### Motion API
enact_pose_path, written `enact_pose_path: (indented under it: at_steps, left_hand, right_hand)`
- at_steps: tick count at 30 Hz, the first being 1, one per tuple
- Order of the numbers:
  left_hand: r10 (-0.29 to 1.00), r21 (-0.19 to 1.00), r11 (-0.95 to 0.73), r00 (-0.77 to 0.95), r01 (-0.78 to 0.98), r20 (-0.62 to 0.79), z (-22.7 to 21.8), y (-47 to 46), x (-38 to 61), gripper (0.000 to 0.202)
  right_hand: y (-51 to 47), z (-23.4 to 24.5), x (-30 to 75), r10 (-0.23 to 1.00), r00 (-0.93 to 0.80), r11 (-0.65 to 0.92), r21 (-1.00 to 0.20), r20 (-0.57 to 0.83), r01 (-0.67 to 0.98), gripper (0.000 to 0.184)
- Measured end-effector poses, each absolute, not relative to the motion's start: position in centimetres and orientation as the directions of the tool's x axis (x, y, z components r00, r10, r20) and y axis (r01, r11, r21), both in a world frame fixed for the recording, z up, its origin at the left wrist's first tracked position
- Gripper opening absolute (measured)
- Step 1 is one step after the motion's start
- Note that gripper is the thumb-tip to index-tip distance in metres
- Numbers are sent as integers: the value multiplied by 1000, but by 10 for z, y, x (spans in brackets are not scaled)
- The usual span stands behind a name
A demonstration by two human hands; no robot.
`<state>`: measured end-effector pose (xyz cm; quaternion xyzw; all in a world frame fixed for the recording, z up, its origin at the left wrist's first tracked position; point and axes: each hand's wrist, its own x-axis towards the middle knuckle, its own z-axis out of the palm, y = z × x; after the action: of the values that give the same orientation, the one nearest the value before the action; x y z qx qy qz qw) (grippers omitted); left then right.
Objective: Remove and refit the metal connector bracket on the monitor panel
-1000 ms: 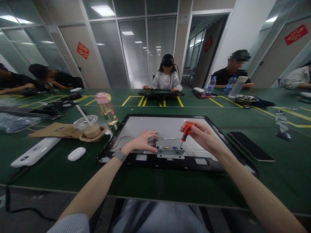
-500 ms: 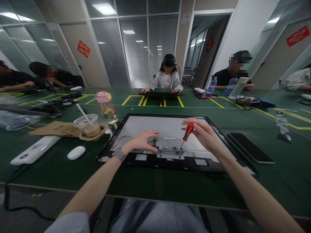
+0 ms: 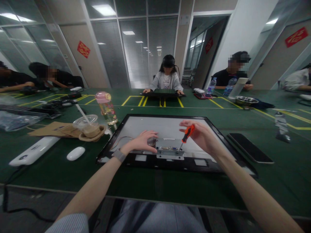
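Observation:
My right hand (image 3: 199,137) holds a red and black screwdriver (image 3: 188,133) by its handle, between thumb and fingers. The shaft slants down and left, its tip at the right end of a silver metal bracket (image 3: 167,143) with video ports along its front. This bracket sits near the front edge of a black-framed display panel (image 3: 155,124) with a pale grey back. At the bracket's left edge, my left hand (image 3: 143,141) lies with thumb and fingers spread; the thumb tip is beside the metal. Thin wires (image 3: 123,138) run left of that hand.
Left of the panel are a white mouse (image 3: 76,153), a white power bank (image 3: 35,150), an iced drink cup (image 3: 88,124) and a pink-lidded bottle (image 3: 107,108). A black phone (image 3: 250,147) lies to the right. Across the green table (image 3: 150,184), a person holds another dark panel (image 3: 165,94).
My right fingers have shifted slightly left around the screwdriver, and its handle has tilted and turned a little. My left hand stays where it was.

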<state>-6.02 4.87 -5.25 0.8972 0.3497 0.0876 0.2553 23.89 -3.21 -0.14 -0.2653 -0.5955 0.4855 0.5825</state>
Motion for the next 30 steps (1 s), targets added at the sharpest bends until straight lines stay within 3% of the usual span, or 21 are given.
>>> enact_pose_path:
  at_steps: [4, 9, 14, 19, 30]
  left_hand:
    - [671, 520, -623, 741, 584, -27, -53, 50, -61, 78]
    - [665, 535, -619, 746, 575, -33, -52, 50, -62, 78]
    - [670, 536, -613, 742, 580, -37, -50, 48, -60, 77]
    - [684, 525, -606, 728, 598, -40, -49, 47, -59, 74]
    - [674, 529, -610, 737, 589, -43, -50, 47, -60, 77]
  right_hand:
    - [-32, -2, 241, 890, -189, 373, -900, 416, -226, 19]
    - [-29, -4, 242, 882, -78, 451, -880, 466, -151, 6]
    - [-28, -5, 242, 888, -45, 444, -878, 459, -180, 8]
    - [-27, -9, 243, 919, -93, 355, -908, 382, -224, 24]
    - [-27, -10, 244, 907, -149, 348, -901, 393, -259, 14]
